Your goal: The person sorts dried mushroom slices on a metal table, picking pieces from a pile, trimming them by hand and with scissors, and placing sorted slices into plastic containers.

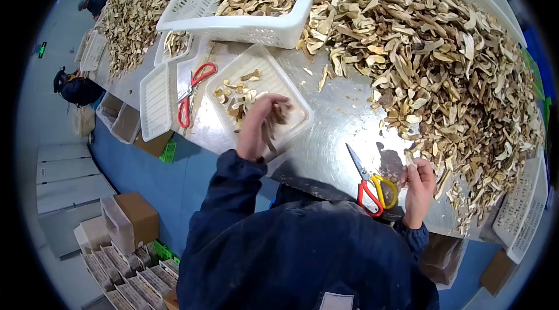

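Note:
My left hand [261, 124] is over the shallow white tray [299, 93], its fingers curled round several brown dried mushroom slices [269, 133]; motion blurs the fingertips. A few paler slices [234, 99] lie in the tray beside it. At the near edge of the big mushroom heap [442, 71], my right hand [420, 186] pinches a pale mushroom slice [410, 159] between thumb and fingers. Just left of that hand, scissors [369, 185] with one red and one yellow handle loop rest on the metal table [314, 155].
Red-handled scissors [191, 94] lie left of the tray, next to an upturned-looking white tray [155, 103]. A large white basket [256, 27] of slices stands behind. Another heap [137, 13] is at far left, with people [81, 87] beyond. Cartons [137, 219] stand on the floor.

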Motion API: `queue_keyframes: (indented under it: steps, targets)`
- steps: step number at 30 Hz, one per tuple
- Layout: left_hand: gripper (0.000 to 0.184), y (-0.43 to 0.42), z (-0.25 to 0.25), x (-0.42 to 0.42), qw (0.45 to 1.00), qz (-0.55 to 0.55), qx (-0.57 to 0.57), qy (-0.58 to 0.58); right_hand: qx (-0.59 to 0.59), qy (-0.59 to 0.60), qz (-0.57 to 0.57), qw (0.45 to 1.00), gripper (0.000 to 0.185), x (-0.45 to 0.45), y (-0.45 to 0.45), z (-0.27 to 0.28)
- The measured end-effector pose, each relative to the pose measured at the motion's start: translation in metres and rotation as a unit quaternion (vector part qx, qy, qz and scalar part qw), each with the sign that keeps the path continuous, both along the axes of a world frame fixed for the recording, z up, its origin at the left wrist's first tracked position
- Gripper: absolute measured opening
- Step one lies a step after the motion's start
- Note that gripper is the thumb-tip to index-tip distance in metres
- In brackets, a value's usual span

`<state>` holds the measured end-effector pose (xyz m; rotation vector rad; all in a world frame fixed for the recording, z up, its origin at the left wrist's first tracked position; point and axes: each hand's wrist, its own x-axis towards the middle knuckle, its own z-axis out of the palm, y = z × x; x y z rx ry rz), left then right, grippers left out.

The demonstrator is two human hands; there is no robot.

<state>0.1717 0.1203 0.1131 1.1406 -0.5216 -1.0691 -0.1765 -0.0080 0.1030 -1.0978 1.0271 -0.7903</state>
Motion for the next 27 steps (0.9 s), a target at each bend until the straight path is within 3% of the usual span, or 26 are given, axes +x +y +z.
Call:
queue_keyframes:
  steps: [1, 3, 6, 8, 10, 12, 18, 21, 24, 27]
  targets:
    - [0.034, 0.003, 0.0, 0.01, 0.989, 0.028, 0.036, -0.14, -0.001, -0.001, 0.011, 1.0, 0.008, 0.003, -0.001, -0.001]
    - [0.036, 0.005, 0.002, 0.02, 0.903, 0.08, 0.104, -0.408, -0.01, 0.013, 0.025, 1.0, 0.008, 0.01, 0.0, 0.002]
    - [0.043, -0.013, 0.031, -0.022, 0.797, 0.006, 0.104, -0.595, -0.007, 0.047, 0.073, 0.996, 0.008, 0.02, 0.006, 0.012]
    - [0.047, -0.026, 0.028, -0.058, 0.834, -0.136, -0.042, -0.533, 0.016, 0.061, 0.126, 0.99, 0.007, 0.026, 0.014, 0.02]
    - [0.04, -0.037, 0.018, -0.098, 0.909, -0.264, -0.023, -0.322, 0.04, 0.039, 0.182, 0.982, 0.007, 0.027, 0.02, 0.024]
    - [0.031, -0.047, 0.01, -0.118, 0.924, -0.343, 0.045, -0.161, 0.03, 0.04, 0.167, 0.985, 0.005, 0.028, 0.025, 0.026]
    - [0.021, -0.056, -0.025, -0.144, 0.923, -0.381, 0.028, -0.047, 0.016, 0.059, 0.149, 0.987, 0.005, 0.011, 0.027, 0.015]
    - [0.016, -0.063, -0.02, -0.155, 0.913, -0.404, 0.057, 0.022, -0.076, 0.119, 0.171, 0.975, 0.01, 0.009, 0.028, 0.01]
    - [0.014, -0.07, -0.022, -0.156, 0.902, -0.423, 0.063, 0.066, -0.112, 0.104, 0.153, 0.976, 0.008, 0.005, 0.025, 0.012]
    - [0.009, -0.08, -0.021, -0.161, 0.887, -0.453, 0.079, 0.055, -0.004, 0.051, 0.15, 0.987, 0.005, -0.004, 0.022, 0.019]
